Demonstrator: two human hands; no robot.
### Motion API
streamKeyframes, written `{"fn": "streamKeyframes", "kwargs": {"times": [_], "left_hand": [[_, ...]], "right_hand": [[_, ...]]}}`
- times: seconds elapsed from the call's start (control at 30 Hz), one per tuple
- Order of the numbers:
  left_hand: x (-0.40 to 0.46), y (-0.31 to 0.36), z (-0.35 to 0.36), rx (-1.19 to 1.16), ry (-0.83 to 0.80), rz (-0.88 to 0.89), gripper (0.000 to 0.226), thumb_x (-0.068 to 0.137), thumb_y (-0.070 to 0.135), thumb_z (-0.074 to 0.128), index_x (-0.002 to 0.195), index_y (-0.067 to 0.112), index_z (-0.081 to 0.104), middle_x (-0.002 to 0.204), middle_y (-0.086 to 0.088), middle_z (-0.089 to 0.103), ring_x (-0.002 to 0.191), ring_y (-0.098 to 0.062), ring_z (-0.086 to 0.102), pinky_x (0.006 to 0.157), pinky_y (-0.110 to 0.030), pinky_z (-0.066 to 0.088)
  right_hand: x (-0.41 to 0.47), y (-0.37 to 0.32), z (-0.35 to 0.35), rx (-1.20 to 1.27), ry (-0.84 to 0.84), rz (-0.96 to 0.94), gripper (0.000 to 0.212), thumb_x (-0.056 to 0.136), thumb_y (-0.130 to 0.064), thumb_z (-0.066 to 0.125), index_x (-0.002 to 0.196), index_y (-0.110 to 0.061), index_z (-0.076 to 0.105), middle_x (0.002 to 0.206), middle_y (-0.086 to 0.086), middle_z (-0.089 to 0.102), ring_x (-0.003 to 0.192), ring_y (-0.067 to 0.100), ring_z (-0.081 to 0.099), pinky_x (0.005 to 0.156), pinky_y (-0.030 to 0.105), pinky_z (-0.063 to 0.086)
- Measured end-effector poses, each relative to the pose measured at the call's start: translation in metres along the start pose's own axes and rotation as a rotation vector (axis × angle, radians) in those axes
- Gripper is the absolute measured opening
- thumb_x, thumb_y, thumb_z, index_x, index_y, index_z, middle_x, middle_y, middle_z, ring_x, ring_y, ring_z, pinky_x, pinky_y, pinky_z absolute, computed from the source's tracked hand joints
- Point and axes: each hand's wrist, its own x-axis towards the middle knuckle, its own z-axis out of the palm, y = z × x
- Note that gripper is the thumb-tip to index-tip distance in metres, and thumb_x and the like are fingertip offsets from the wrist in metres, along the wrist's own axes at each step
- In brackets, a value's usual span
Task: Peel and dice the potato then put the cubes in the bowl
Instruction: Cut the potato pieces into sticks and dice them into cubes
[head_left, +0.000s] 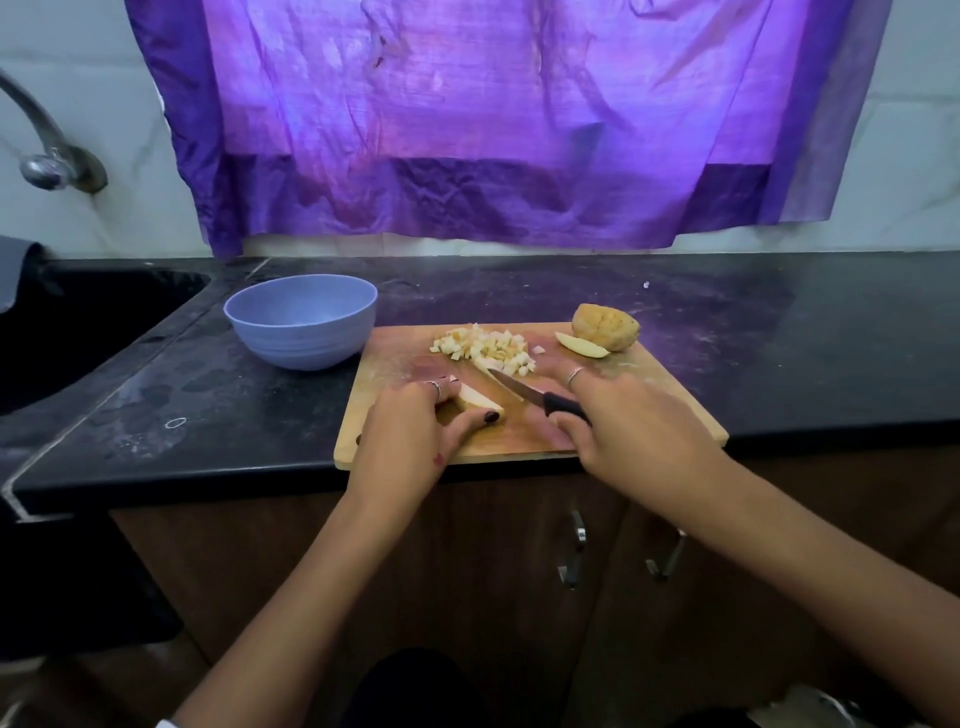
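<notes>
Potato wedge (480, 401) lies on wooden cutting board (524, 441), pinned between thumb and fingers of the left hand (415, 421). Right hand (623, 421) curls round the black-handled knife (535, 396), blade angled toward diced cubes (485, 349) heaped mid-board. Another slice (581, 345) and a larger potato piece (607, 327) sit at the far right corner. Blue bowl (304, 322) stands just left of the board on dusty black countertop (779, 332). Sink (78, 332) left, tap (47, 150) above; purple cloth (493, 119) hangs on the wall behind.
</notes>
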Motion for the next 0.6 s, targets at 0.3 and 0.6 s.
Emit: {"fn": "streamKeyframes", "kwargs": {"times": [0.3,0.6], "left_hand": [[-0.006,0.004,-0.002,-0.007,0.065,-0.002,0.06,0.082,0.056,0.063,0.128,0.017,0.061,0.119,-0.002,0.067,0.109,-0.015,0.059,0.084,-0.02,0.038],[-0.004,0.004,-0.002,-0.034,0.045,-0.022,0.053,0.082,0.054,0.064,0.116,0.013,0.068,0.11,-0.004,0.07,0.101,-0.015,0.061,0.08,-0.022,0.039]], "right_hand": [[0.019,-0.014,-0.012,0.007,-0.024,-0.086,0.035,0.096,-0.038,0.05,0.131,-0.033,0.052,0.099,-0.002,0.062,0.067,0.009,0.038,0.067,0.027,0.039],[0.029,-0.02,-0.017,0.033,-0.147,-0.091,0.032,0.095,-0.034,0.054,0.126,-0.032,0.056,0.113,0.0,0.062,0.073,0.008,0.05,0.066,0.025,0.038]]}}
